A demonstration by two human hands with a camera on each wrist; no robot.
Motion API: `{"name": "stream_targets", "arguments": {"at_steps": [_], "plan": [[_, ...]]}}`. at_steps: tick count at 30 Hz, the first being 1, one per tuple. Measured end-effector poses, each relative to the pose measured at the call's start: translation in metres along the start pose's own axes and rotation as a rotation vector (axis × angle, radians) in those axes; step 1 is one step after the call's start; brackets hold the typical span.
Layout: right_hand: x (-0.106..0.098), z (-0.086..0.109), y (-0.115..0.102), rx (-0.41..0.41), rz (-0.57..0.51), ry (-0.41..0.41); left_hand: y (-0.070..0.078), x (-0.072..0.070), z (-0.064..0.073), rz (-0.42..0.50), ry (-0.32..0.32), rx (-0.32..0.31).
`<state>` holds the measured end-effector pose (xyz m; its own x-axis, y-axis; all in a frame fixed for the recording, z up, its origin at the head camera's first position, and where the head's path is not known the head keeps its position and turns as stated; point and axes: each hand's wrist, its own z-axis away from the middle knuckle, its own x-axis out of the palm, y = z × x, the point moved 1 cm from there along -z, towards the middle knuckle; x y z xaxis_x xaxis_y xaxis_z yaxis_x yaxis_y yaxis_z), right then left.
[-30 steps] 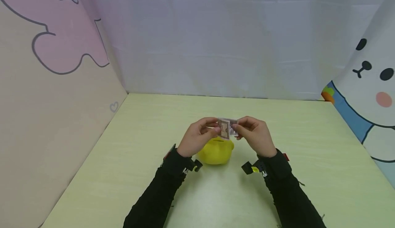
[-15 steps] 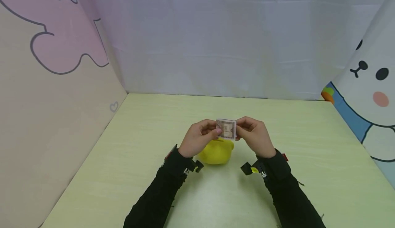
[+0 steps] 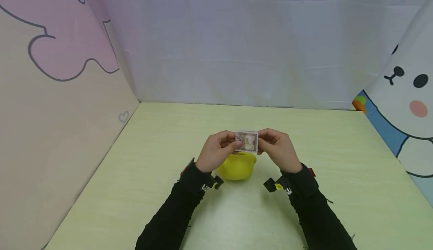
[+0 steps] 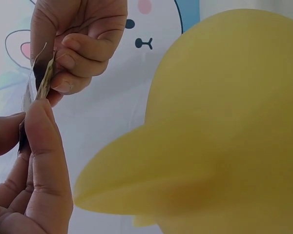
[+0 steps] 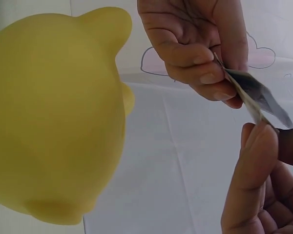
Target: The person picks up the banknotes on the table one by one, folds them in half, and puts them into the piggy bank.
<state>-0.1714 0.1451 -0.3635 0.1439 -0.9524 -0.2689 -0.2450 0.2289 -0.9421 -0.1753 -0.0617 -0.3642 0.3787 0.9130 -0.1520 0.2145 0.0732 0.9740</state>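
Yellow piggy bank (image 3: 236,168) sits on the pale table (image 3: 152,175), between the forearms, and the small folded banknote (image 3: 249,141) is held up toward its far side, apart from it, overlapping its top as seen from the head. Left hand (image 3: 218,150) pinches the note's left end, thumb on the near face; right hand (image 3: 279,149) pinches its right end between thumb and fingers, layers spread apart in both wrist views. Black sleeves (image 3: 169,210) reach in from the near side, white sheet (image 3: 220,47) across the far side, cartoon prints left and right.
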Motion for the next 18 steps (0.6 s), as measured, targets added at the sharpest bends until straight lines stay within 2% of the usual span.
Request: {"name": "stream_targets", "arguments": {"at_steps": [18], "plan": [[-0.0013, -0.0012, -0.0013, 0.019, -0.030, 0.002, -0.0003, 0.0006, -0.0030, -0.044, 0.043, -0.024]]}}
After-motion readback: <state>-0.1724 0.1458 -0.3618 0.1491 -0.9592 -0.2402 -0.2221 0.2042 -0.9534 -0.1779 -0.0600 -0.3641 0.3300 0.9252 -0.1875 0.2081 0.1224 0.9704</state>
